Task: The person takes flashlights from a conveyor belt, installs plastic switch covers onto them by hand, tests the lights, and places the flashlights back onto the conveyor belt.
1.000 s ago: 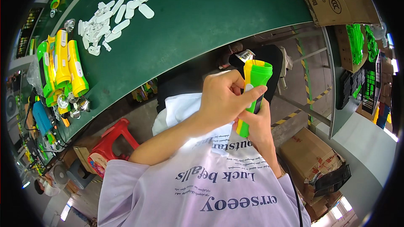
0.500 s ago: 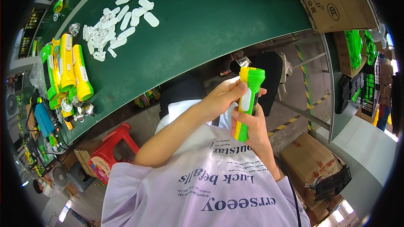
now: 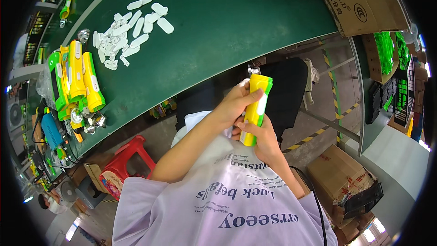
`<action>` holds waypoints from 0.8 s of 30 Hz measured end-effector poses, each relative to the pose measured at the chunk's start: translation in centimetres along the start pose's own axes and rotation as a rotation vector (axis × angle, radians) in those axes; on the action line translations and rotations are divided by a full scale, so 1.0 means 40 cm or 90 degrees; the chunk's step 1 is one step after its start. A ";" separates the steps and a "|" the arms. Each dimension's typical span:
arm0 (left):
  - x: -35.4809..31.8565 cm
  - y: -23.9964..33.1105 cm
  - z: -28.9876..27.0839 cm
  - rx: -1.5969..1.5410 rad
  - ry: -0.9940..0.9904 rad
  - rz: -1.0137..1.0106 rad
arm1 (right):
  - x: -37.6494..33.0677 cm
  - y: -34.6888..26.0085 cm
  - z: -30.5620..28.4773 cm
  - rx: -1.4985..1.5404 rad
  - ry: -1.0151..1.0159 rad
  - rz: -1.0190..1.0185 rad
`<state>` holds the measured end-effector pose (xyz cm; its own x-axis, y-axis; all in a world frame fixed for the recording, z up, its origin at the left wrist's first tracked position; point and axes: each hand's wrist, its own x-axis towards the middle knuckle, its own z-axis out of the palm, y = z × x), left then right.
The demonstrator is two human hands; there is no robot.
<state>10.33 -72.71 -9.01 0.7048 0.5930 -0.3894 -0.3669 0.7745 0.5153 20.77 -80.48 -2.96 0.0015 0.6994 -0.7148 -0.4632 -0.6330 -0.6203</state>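
Above my lap, a yellow and green flashlight [image 3: 255, 107] is held upright with its wide head away from me. My left hand [image 3: 240, 101] grips its upper body, the thumb lying across the yellow side. Lower down, my right hand [image 3: 263, 137] is closed around the handle end with its thumb on the front. A shiny reflector piece [image 3: 253, 69] shows just beyond the flashlight's head; whether it is attached cannot be made out. On the green table [image 3: 209, 23] lies a pile of white oval plastic pieces [image 3: 120, 34].
Several more yellow and green flashlights [image 3: 76, 75] with loose reflectors lie at the table's left end. A cardboard box [image 3: 359, 4] stands at the far right. A red stool [image 3: 129, 164] is at my left, and another cardboard box [image 3: 337, 171] sits on the floor at my right.
Both hands have moved left and slightly toward me with the flashlight. It has turned, so more of its yellow side shows.
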 end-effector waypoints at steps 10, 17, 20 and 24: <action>-0.109 0.128 0.066 0.828 0.184 0.166 | 0.020 0.019 -0.005 0.369 -0.118 0.088; -0.299 0.438 -0.071 0.935 0.675 0.356 | 0.055 -0.004 -0.028 0.521 -0.213 0.072; -0.368 0.514 -0.147 1.194 0.841 0.386 | 0.068 -0.004 -0.032 0.521 -0.218 0.053; -0.415 0.558 -0.200 1.235 0.812 0.384 | 0.084 0.007 -0.033 0.556 -0.187 0.032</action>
<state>-14.39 -63.51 2.85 -0.0589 0.9481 0.3123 0.9695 -0.0203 0.2444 21.82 -78.75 -5.94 -0.2057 0.8098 -0.5494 -0.9614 -0.2722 -0.0413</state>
